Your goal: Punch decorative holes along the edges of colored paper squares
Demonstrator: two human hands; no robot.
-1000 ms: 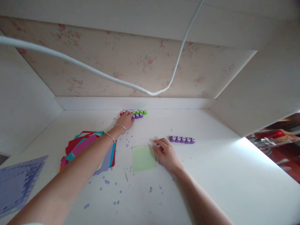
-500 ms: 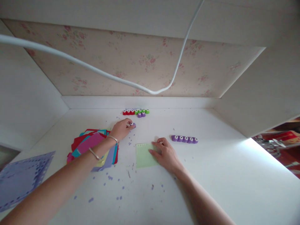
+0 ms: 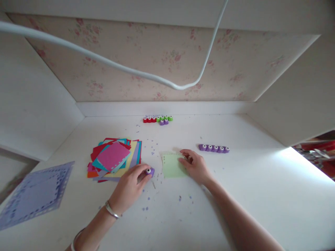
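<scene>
Purple punch (image 3: pixel 151 172) has a white, dark-centred top.

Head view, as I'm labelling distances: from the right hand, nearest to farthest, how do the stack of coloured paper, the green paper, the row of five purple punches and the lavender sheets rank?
1. Green paper: at the right hand, on its left.
2. Row of five purple punches: ahead, rightward.
3. Stack of coloured paper: left.
4. Lavender sheets: far left.
</scene>
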